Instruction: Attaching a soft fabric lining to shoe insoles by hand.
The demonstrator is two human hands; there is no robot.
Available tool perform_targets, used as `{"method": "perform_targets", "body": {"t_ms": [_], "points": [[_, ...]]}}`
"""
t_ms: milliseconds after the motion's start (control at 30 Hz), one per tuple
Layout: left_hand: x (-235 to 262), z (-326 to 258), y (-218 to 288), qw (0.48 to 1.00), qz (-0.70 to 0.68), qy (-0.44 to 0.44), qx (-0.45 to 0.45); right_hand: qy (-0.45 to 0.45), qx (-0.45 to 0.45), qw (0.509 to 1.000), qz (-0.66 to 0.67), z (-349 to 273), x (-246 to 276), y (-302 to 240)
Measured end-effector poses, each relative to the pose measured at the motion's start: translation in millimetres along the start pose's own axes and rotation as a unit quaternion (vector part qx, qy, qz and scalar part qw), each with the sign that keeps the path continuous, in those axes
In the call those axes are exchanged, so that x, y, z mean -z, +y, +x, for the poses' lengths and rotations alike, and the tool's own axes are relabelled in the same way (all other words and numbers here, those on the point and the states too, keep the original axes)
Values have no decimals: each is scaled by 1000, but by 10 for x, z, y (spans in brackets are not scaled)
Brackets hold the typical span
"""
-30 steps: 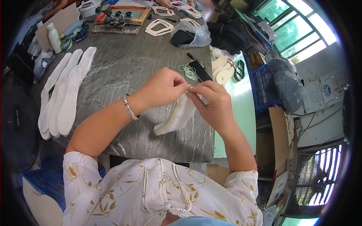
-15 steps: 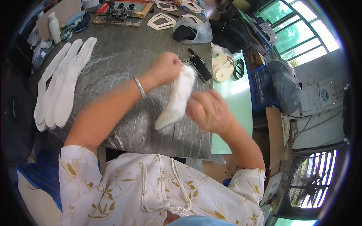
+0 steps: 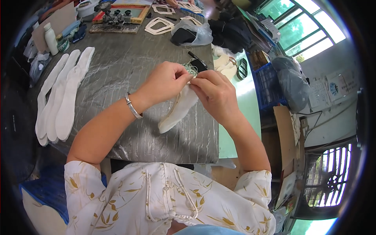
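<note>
A white fluffy insole (image 3: 178,111) hangs at a slant over the table's near part, its lower end free and its upper end under my fingers. My left hand (image 3: 168,81) is closed, thumb and forefinger pinching at that upper end. My right hand (image 3: 216,95) is also closed in a pinch, its fingertips meeting the left ones at the same spot. What lies between the right fingertips is too small to make out. Just beyond my hands lie a loose tangle of pale thread (image 3: 190,69), a dark phone (image 3: 200,65) and a black pen (image 3: 197,59).
Several long white insoles (image 3: 65,103) lie overlapping at the table's left. Farther back are a white bottle (image 3: 51,39), a clamp fixture (image 3: 117,18), cut frames (image 3: 158,26) and a plastic bag (image 3: 199,32). A blue crate (image 3: 270,87) stands right. Another person's hand (image 3: 172,3) shows at the far edge.
My right hand has come up and inward from beside the insole to meet my left fingertips. My left hand has opened out of a fist into a pinch and shifted slightly lower.
</note>
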State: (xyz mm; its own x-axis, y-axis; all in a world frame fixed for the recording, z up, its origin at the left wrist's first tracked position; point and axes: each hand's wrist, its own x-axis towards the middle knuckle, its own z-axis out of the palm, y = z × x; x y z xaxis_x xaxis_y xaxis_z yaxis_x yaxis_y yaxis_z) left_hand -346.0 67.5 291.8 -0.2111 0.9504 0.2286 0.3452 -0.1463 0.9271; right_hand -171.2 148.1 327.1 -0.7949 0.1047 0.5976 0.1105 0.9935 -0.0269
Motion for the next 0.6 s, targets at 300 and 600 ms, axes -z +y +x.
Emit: {"method": "perform_targets", "body": {"t_ms": [300, 600], "points": [[-104, -44, 10, 1000, 9, -1, -7, -1, 164, 979, -118, -121, -50, 5], [-184, -103, -141, 984, -175, -11, 29, 53, 189, 973, -124, -363, -87, -36]]}}
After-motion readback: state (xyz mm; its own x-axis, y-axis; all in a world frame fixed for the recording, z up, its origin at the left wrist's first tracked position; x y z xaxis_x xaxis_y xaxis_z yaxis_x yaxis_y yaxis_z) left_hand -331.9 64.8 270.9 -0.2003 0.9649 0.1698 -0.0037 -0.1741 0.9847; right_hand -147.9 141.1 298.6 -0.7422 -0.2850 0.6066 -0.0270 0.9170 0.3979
